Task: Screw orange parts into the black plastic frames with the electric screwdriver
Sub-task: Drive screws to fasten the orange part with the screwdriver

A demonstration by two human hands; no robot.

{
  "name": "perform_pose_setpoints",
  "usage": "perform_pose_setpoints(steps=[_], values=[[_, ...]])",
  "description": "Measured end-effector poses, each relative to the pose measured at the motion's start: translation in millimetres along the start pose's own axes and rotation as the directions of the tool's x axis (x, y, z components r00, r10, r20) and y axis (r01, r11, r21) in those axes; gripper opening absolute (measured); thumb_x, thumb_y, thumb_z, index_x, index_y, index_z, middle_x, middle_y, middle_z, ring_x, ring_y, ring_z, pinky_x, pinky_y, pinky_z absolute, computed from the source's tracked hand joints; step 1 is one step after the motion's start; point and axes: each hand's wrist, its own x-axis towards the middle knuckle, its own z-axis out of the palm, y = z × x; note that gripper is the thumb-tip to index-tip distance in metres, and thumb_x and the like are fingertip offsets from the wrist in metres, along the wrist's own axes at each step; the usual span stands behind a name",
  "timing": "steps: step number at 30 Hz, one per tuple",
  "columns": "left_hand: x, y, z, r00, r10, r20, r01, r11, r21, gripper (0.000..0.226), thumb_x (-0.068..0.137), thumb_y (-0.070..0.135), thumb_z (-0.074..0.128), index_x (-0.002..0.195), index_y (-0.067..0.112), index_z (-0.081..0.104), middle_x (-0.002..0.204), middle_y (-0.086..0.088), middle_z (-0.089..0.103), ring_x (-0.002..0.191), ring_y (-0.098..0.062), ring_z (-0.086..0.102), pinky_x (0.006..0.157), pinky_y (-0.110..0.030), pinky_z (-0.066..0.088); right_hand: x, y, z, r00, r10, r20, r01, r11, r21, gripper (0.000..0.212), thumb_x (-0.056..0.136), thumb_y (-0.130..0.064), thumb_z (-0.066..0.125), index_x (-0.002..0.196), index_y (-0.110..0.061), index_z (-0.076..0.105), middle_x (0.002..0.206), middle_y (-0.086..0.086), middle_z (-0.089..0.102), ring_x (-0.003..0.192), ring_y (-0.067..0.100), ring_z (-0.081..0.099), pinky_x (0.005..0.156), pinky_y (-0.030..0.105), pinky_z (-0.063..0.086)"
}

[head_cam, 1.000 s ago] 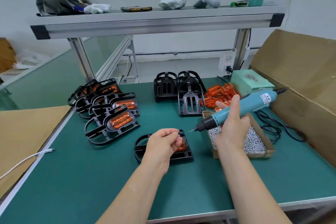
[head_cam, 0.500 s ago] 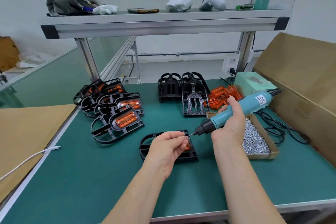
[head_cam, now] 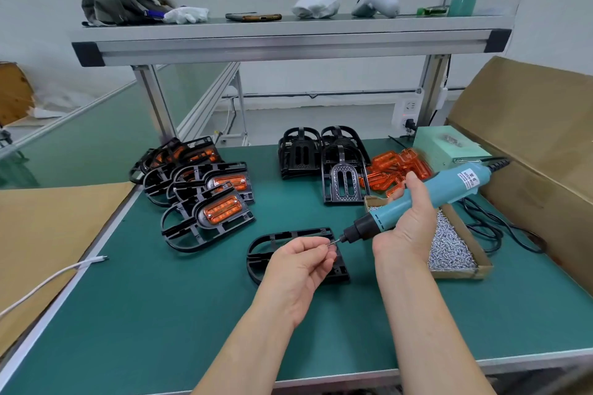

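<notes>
Overhead, a metal shelf [head_cam: 288, 42] spans the green bench [head_cam: 160, 314].

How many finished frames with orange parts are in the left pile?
4 visible: front frame, second frame behind it, then back-left frame and back-right frame overlapping. More may be hidden underneath.

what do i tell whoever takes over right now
Left hand pinches a screw at the driver's bit. Right hand grips the driver.
A frame lies under the left hand; its orange part is hidden.
Done: frames with orange parts, stacked at the left.
Left: this frame, the bare frames at the back, the loose orange parts beside them. More screws are in the box on the right.
</notes>
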Motion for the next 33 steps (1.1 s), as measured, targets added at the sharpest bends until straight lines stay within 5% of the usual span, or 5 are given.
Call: perform_pose_setpoints(steps=[12, 22, 33], values=[[-5, -3, -1, 0.999, -0.025, -0.027, 0.023, 0.997, -0.078, 0.013, 0.088, -0.014, 0.057, 0.092, -0.006, 0.067, 0.08, -0.018, 0.07, 0.067, -0.018, 0.069, 0.059, -0.02, 0.056, -5, 2, -2, 1.0, -0.028, -0.003, 0.028, 0.999, -0.04, 0.036, 0.082, -0.021, 0.081, 0.112, -0.021, 0.063, 0.061, -0.017, 0.063, 0.056, -0.001, 0.062, 0.053, 0.015, 0.051], [-5, -3, 0, 0.999, -0.001, -0.037, -0.001, 0.998, -0.07, 0.013, 0.088, -0.014, 0.057, 0.089, -0.005, 0.067, 0.08, -0.018, 0.069, 0.067, -0.018, 0.068, 0.059, -0.02, 0.056, -8, 0, -2, 0.999, -0.021, -0.032, 0.02, 0.999, -0.041, 0.043, 0.08, -0.022, 0.083, 0.119, -0.022, 0.066, 0.084, -0.01, 0.066, 0.063, 0.001, 0.066, 0.058, 0.017, 0.054], [-3, -16, 0, 0.928, 0.362, -0.083, -0.339, 0.917, 0.211, 0.03, 0.086, -0.011, 0.062, 0.074, 0.014, 0.074, 0.077, -0.009, 0.072, 0.075, -0.02, 0.069, 0.073, -0.026, 0.055, -17, 2, 3, 0.999, -0.043, 0.025, 0.045, 0.997, -0.066, 0.03, 0.084, -0.022, 0.078, 0.108, -0.027, 0.062, 0.063, -0.017, 0.06, 0.06, -0.002, 0.059, 0.064, 0.019, 0.048]])
